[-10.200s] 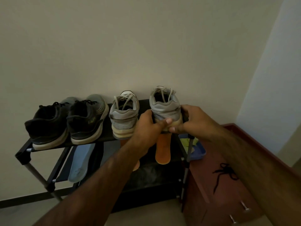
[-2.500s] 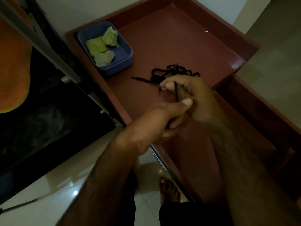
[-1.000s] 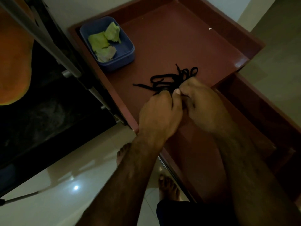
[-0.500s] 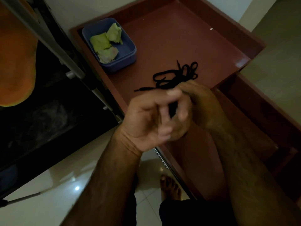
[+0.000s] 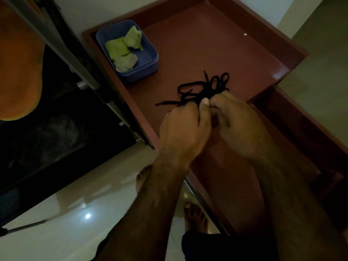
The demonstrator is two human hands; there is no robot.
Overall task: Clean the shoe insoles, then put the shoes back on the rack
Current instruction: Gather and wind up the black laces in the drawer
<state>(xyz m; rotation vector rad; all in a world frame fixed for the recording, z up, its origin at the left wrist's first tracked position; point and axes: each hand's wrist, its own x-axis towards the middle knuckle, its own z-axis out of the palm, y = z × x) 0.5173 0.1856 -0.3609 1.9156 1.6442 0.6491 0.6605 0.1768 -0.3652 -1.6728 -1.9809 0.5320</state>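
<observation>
I see the red cabinet top [image 5: 216,40] beside the dark shoe rack [image 5: 56,46], where an orange insole [image 5: 17,76] hangs at the far left. The left hand [image 5: 182,130] and right hand [image 5: 243,125] meet over the cabinet, both pinching a tangle of black laces [image 5: 205,89] lying on it. Behind, a blue tub [image 5: 148,59] holds green cloths [image 5: 120,49].

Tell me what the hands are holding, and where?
The left hand and right hand both pinch the black shoelace at the near edge of its tangle.
</observation>
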